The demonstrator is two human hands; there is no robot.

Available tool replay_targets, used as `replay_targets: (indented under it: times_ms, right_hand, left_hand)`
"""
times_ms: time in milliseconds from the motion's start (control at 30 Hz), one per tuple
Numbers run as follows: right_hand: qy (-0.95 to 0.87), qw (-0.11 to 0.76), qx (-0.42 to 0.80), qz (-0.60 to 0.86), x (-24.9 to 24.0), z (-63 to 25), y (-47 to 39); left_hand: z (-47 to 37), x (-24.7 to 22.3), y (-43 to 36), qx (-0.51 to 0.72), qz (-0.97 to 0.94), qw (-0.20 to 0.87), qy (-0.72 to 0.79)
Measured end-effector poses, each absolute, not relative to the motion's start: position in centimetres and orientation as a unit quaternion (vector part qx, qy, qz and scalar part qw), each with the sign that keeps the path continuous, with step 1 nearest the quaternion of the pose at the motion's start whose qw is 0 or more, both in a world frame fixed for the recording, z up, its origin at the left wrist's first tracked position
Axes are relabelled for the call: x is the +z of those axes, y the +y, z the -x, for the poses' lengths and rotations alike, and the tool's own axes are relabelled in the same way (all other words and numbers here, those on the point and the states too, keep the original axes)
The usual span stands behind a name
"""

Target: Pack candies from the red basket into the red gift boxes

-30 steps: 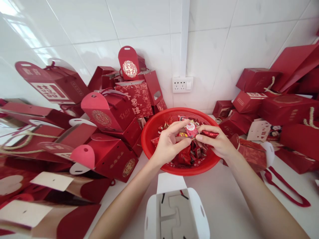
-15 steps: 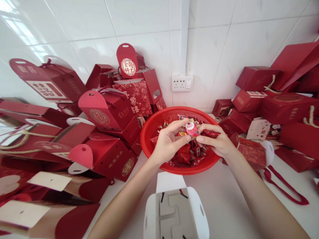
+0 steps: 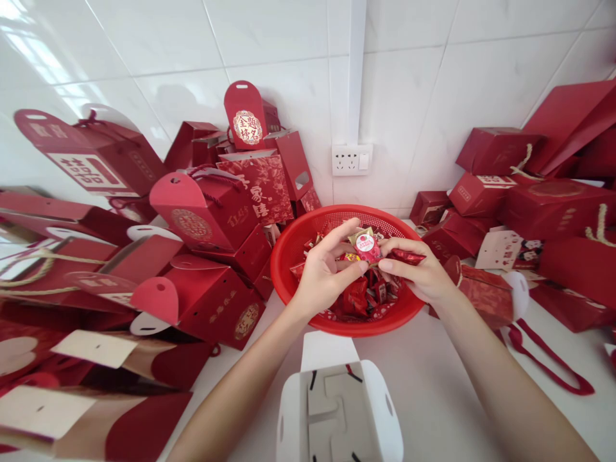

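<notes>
Over a red plastic basket [image 3: 289,292] of wrapped candies [image 3: 356,298], both my hands meet around a pink and gold wrapped candy [image 3: 366,245] with a round white label. My left hand [image 3: 325,266] pinches its lower edge with the thumb, while the index finger is raised off it. My right hand [image 3: 409,264] grips the candy's lower right side between thumb and fingers. A dark red wrapped candy [image 3: 408,256] is also tucked in the right fingers. Nearer to me stands an open box [image 3: 289,410], white inside, with its flaps folded out.
Red gift boxes [image 3: 206,301] are piled on the left, with more red boxes [image 3: 481,192] stacked on the right. A dark red ribbon handle [image 3: 553,362] lies on the white table [image 3: 433,385]. Behind is a tiled wall with a socket [image 3: 351,160].
My left index finger has lifted off the top of the candy, so more of its gold wrapper shows. The right hand stays in nearly the same place.
</notes>
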State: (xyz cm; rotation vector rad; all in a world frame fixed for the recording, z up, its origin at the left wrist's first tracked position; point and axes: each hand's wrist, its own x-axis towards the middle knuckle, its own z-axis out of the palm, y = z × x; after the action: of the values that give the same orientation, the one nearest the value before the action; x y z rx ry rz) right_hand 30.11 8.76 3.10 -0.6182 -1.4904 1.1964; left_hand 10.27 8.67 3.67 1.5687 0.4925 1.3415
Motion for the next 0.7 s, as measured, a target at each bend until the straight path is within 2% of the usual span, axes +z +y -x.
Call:
replay_targets:
  times_ms: [100, 200, 267, 367, 500, 700]
  right_hand:
    - [-0.666, 0.576, 0.374, 0.292, 3.3, -29.8, 8.6]
    - [-0.691, 0.633, 0.121, 0.327, 3.5, -29.3, 8.0]
    - [-0.695, 0.638, -0.032, 0.33, 3.5, -29.1, 7.5]
    - [-0.704, 0.609, -0.174, 0.321, 3.1, -29.0, 6.9]
    - [-0.706, 0.584, -0.25, 0.313, 2.8, -29.1, 6.8]
    - [-0.717, 0.58, -0.228, 0.311, 3.1, -29.0, 6.7]
  left_hand:
    - [-10.1, 3.7, 8.8, 0.549, -0.667, 0.469, 0.186]
    - [-9.9, 3.8, 9.0, 0.557, -0.681, 0.44, 0.183]
    - [-9.9, 3.8, 9.2, 0.566, -0.675, 0.429, 0.199]
    - [-9.9, 3.9, 9.2, 0.559, -0.654, 0.454, 0.232]
    - [-10.0, 4.0, 9.1, 0.569, -0.626, 0.48, 0.231]
    - [-10.0, 4.1, 8.9, 0.588, -0.62, 0.484, 0.19]
